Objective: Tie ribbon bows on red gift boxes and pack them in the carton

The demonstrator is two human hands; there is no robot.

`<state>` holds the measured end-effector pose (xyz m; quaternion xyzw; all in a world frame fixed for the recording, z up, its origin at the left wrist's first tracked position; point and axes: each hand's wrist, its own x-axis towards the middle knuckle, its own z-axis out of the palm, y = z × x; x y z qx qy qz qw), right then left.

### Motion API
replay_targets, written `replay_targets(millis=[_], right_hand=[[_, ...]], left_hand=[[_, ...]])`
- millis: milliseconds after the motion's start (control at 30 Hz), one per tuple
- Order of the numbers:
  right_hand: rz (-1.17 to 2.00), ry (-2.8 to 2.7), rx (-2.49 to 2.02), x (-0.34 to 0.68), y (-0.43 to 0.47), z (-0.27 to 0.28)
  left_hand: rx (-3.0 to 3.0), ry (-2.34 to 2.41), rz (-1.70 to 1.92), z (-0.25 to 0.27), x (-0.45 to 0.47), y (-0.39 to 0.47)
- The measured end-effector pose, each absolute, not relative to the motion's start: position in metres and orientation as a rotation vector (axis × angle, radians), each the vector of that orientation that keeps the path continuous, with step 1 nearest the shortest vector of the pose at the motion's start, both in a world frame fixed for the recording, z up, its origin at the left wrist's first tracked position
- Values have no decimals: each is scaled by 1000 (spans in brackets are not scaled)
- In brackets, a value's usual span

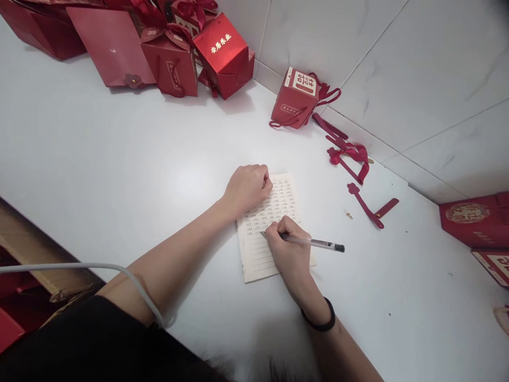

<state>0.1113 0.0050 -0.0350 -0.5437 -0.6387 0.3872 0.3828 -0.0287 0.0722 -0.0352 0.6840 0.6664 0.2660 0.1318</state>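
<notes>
Currently, lined paper (258,261) lies partly beneath both hands (292,246).

A single camera, up on my head, and it's looking forward and steeply down onto the white counter (131,154)! It sits near: the paper (258,260) falls close to mid-frame, my forearms (186,241) run in from below, the tiled wall (397,79) fills the upper right.

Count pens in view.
1: the pen, in the right grip, its tip at the notepad. Others could be hidden in the curled left grip or behind the red boxes.
</notes>
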Motion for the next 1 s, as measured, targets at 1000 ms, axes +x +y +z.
replay_targets(millis=[1000], right_hand=[[1337,-1078,-1256,120,47,-64]], left_hand=[[1598,2296,1017,-16,-84,169]])
